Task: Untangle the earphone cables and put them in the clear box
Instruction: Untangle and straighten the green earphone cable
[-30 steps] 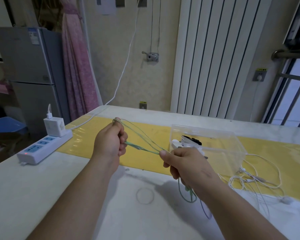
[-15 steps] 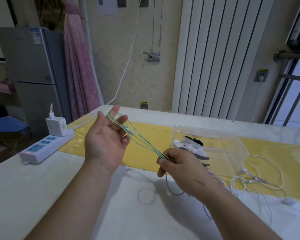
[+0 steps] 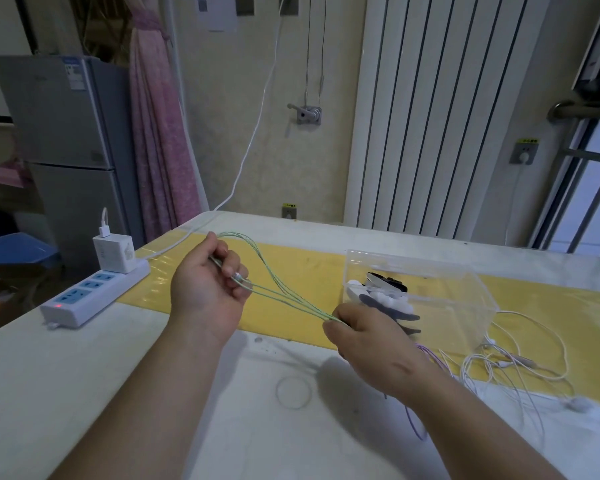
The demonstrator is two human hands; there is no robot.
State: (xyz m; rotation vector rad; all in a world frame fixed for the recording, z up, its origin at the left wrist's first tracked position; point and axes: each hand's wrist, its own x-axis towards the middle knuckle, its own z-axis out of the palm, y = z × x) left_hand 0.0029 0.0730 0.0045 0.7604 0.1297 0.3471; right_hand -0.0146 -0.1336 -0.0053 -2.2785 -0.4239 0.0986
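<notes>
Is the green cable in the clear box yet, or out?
Out. The green cable stretches between the left hand and right hand, both gripping it, left of the clear box.

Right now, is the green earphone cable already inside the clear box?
No, the green earphone cable is stretched in the air between the left hand and right hand, outside the clear box.

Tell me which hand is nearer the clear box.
Right. The right hand is at the near left corner of the clear box; the left hand is farther off to its left.
</notes>
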